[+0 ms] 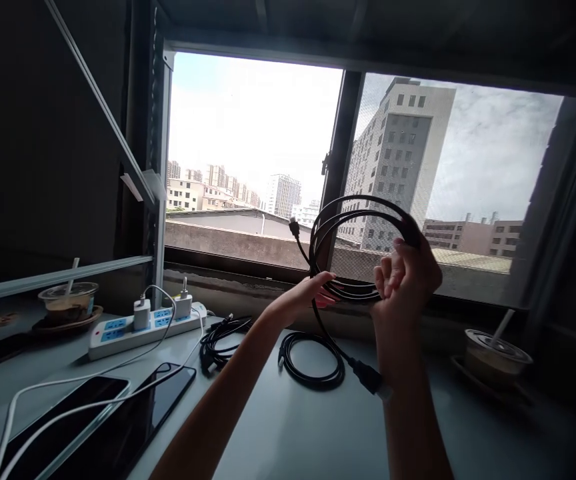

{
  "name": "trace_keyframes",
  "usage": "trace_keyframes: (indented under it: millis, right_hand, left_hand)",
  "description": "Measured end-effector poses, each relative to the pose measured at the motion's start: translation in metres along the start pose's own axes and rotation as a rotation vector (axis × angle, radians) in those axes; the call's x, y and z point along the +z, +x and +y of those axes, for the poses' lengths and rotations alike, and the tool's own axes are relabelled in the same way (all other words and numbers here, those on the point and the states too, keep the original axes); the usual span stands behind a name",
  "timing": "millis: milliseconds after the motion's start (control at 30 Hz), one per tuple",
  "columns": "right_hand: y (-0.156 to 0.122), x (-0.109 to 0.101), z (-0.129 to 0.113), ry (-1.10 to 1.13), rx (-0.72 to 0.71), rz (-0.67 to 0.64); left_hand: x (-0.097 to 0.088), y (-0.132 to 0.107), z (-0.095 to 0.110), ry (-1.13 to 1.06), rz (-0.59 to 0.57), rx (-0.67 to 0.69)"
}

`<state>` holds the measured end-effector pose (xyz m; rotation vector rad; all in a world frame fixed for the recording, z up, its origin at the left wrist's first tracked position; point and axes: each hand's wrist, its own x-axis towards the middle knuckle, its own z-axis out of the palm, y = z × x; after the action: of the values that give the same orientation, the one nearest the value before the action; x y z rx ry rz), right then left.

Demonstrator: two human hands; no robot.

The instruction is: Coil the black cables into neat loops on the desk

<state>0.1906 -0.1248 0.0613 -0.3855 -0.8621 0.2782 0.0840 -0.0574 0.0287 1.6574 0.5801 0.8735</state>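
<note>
Bare forearms slant up from the lower edge over a smooth, pale tabletop; at lower left lie two flat, glossy dark slabs, a thin white cord drooping across them. Ahead, the right hand is clamped on the right side of a black cable coil held up before the window, its fingers curled round the gathered strands; the left hand meets the coil's lower left, but its fingers are partly hidden, so I cannot tell whether they close on it. I judge the cable light, springy rather than limp, smooth-jacketed and a little slippery, hard to damage yet quick to fan open; best gripped where the loops bunch together, not by the plugs. One small plug sticks up at the left; a bulkier plug, clear-tipped, hangs near the right wrist. Beyond, on the table, lie a neat flat ring of black cable and a looser tangle. Farther off are a long white power strip and see-through lidded cups; behind, a dark-framed window, finely meshed at right, shows a blocky grey tower.
</note>
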Motion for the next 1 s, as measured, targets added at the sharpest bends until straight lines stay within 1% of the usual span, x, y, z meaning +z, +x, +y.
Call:
trace_keyframes:
  millis: [67, 133, 200, 233, 333, 400, 500, 600, 667, 767, 833, 900, 967, 1000]
  right_hand:
    - [0.007, -0.002, 0.012, 0.112, 0.081, 0.038]
    - [0.015, -0.007, 0.026, 0.156, 0.204, 0.013]
    - [0.021, -0.012, 0.036, 0.105, 0.307, -0.044]
    - [0.023, -0.014, 0.039, 0.057, 0.335, -0.074]
    - [0.025, -0.018, 0.041, -0.115, 0.345, -0.189]
    - [0.023, -0.018, 0.038, -0.24, 0.295, -0.245]
    - [0.018, -0.013, 0.032, -0.427, 0.133, -0.243]
    - [0.014, -0.01, 0.031, -0.539, -0.019, -0.254]
    - [0.014, -0.01, 0.034, -0.547, -0.067, -0.276]
    - [0.015, -0.011, 0.039, -0.533, -0.091, -0.29]
    - [0.015, -0.012, 0.042, -0.565, -0.118, -0.251]
    - [0.015, -0.012, 0.044, -0.636, -0.179, -0.163]
    - [0.015, -0.013, 0.044, -0.732, -0.271, -0.1]
    - [0.015, -0.013, 0.043, -0.78, -0.314, -0.097]
  left_hand:
    - [0.001, 0.004, -0.002, -0.038, 0.097, 0.118]
    - [0.0, 0.007, -0.004, -0.093, 0.18, 0.172]
    - [-0.003, 0.008, -0.003, -0.183, 0.246, 0.215]
    - [-0.005, 0.008, -0.002, -0.23, 0.272, 0.25]
    - [-0.01, 0.003, 0.007, -0.312, 0.31, 0.357]
    - [-0.013, -0.003, 0.014, -0.311, 0.33, 0.406]
    - [-0.017, -0.01, 0.021, -0.327, 0.374, 0.423]
    - [-0.02, -0.014, 0.025, -0.339, 0.384, 0.408]
    - [-0.022, -0.016, 0.027, -0.261, 0.425, 0.419]
    - [-0.025, -0.02, 0.031, -0.064, 0.48, 0.488]
    - [-0.026, -0.023, 0.034, 0.033, 0.462, 0.528]
    - [-0.027, -0.023, 0.036, 0.083, 0.454, 0.558]
    - [-0.027, -0.023, 0.036, 0.139, 0.492, 0.596]
    - [-0.027, -0.023, 0.036, 0.174, 0.523, 0.618]
